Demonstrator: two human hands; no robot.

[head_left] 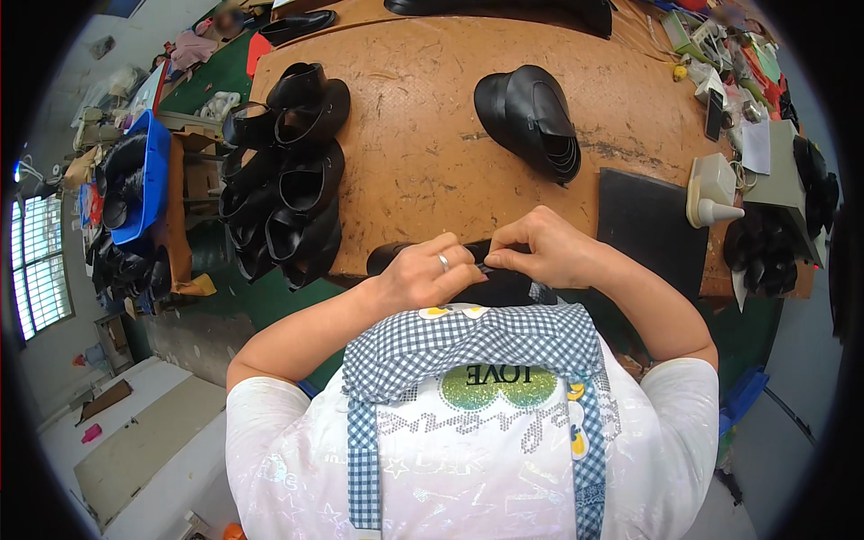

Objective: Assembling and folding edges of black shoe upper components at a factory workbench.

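Black shoe upper point(396, 256) sits at the desk point(423, 153) edge, pinched in both grips: left hand point(418, 274) and right hand point(540, 247) closed narrow on it, fingertips meeting.

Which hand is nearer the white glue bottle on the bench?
Right. The right hand works the black shoe piece closer to the white glue bottle; the left hand sits farther away, beside it.

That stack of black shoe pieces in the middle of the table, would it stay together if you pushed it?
Probably not. The stack is thin layered pieces leaning on their sides with edges fanned, so a push would likely spread or tip them. They look like soft leather, so each piece may flop when lifted. Being thin, they are probably light.
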